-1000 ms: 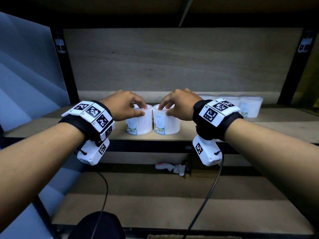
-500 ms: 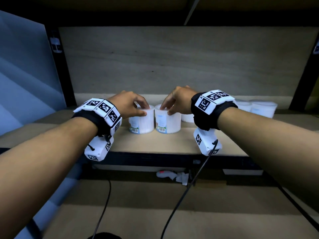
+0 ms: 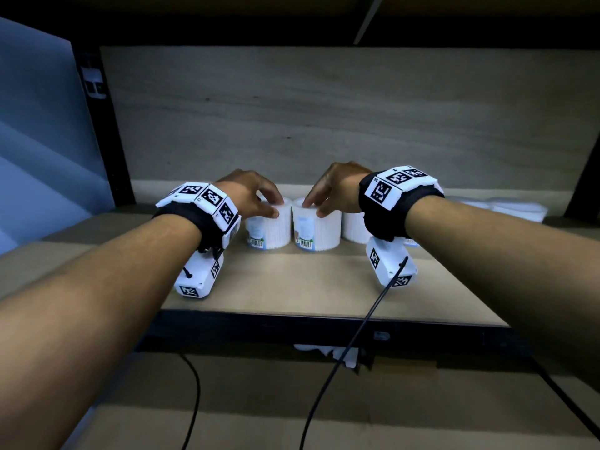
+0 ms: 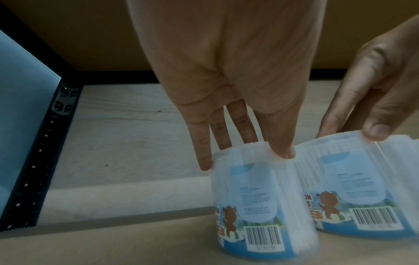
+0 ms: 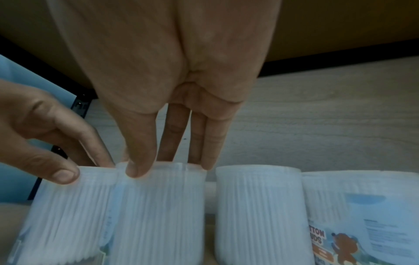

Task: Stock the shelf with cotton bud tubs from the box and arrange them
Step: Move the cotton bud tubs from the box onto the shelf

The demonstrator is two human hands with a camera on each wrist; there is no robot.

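Observation:
Two clear cotton bud tubs with blue bear labels stand side by side on the wooden shelf (image 3: 308, 287). My left hand (image 3: 259, 203) grips the left tub (image 3: 269, 230) from above by its lid rim, thumb in front and fingers behind. My right hand (image 3: 321, 199) grips the right tub (image 3: 316, 232) the same way. In the left wrist view my left hand (image 4: 246, 157) is on the left tub (image 4: 260, 206), with the right tub (image 4: 353, 188) touching it. In the right wrist view my right hand (image 5: 170, 165) holds the right tub (image 5: 158, 206).
More tubs continue the row to the right: a third tub (image 5: 256, 206) and a fourth tub (image 5: 362, 215). A black upright post (image 3: 107, 141) bounds the shelf at the left. A lower shelf (image 3: 357, 401) lies below, crossed by two black cables.
Both hands have slid the two tubs back from the shelf's front edge towards the rear, level with the row on the right. The grips are unchanged.

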